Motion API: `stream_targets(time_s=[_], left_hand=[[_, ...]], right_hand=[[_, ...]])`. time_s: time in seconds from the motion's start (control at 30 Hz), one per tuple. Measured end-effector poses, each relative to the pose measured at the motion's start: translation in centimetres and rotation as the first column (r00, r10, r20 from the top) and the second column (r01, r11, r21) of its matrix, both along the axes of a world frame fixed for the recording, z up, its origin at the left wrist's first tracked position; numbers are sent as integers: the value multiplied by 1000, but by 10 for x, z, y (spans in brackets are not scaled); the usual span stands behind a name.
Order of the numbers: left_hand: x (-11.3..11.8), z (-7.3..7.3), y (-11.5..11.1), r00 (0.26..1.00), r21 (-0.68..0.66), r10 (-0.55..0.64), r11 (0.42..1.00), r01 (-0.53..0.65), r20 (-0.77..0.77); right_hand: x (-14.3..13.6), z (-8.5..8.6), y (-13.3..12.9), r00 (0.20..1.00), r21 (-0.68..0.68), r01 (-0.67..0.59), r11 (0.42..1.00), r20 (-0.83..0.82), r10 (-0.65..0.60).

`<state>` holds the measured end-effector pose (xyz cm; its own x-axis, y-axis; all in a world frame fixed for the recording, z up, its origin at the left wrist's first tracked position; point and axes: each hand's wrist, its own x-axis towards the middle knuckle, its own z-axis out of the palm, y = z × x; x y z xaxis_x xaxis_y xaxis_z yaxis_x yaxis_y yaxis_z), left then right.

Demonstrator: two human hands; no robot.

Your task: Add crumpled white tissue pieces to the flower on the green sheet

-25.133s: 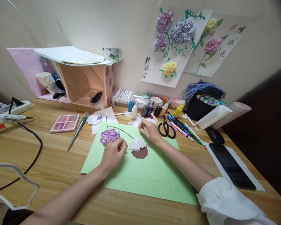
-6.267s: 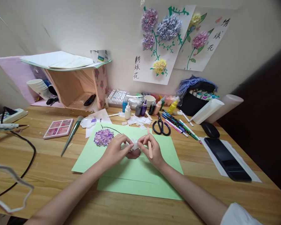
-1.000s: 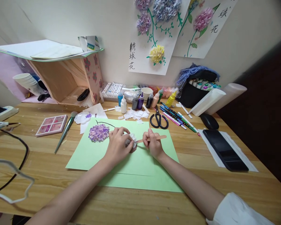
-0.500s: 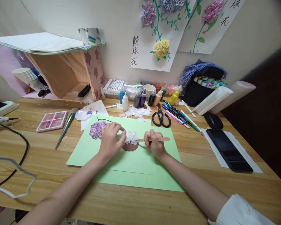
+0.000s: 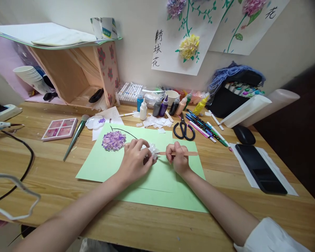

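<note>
Light green paper (image 5: 102, 164) lies on the wooden table, bearing a purple paper flower (image 5: 113, 141) at its upper left. Near the paper's middle is a cluster of white paper pieces (image 5: 152, 149). My left hand (image 5: 137, 157) rests over the cluster's left side, fingers bent and pressed onto it; the brown patch under the cluster is mostly hidden. On the right, my right hand (image 5: 179, 158) is closed around a flat wooden stick (image 5: 191, 153), whose left tip touches the cluster's right edge.
Black scissors (image 5: 184, 130), white scraps (image 5: 157, 121) and paint bottles (image 5: 143, 110) stand or lie behind the paper. Pens (image 5: 204, 126) are at the back right, a phone (image 5: 261, 169) and mouse (image 5: 244, 134) at the right. A brush (image 5: 76, 136) and palette (image 5: 60, 128) lie left.
My left hand has moved right and down over the cluster, covering the brown patch and uncovering the purple flower. My right hand still holds the stick. The whole view has shifted slightly.
</note>
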<state>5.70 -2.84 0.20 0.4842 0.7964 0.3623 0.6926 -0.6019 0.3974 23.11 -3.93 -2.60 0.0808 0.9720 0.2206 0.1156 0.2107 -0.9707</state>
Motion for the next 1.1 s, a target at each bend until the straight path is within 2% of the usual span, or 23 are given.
stream_targets(time_s=[0.17,0.27,0.5,0.77,1.1], left_hand=[[-1,1,-1,999,-158,15,987,-9,36],[1,1,-1,999,-207,21,978,-15,25],[4,1,-1,999,-114,26,993,-30,-35],[5,-2,0,997,-75,28,997,-33,-71],[7,-2,1,994,3,13,1000,-13,-110]], right_hand=[[1,1,-2,999,67,-31,997,-18,32],[1,1,-2,999,52,-31,998,-12,32],[-1,1,2,999,-66,-37,997,-12,36],[2,2,11,974,-90,16,996,-225,-36],[-2,2,2,998,-26,-46,999,41,47]])
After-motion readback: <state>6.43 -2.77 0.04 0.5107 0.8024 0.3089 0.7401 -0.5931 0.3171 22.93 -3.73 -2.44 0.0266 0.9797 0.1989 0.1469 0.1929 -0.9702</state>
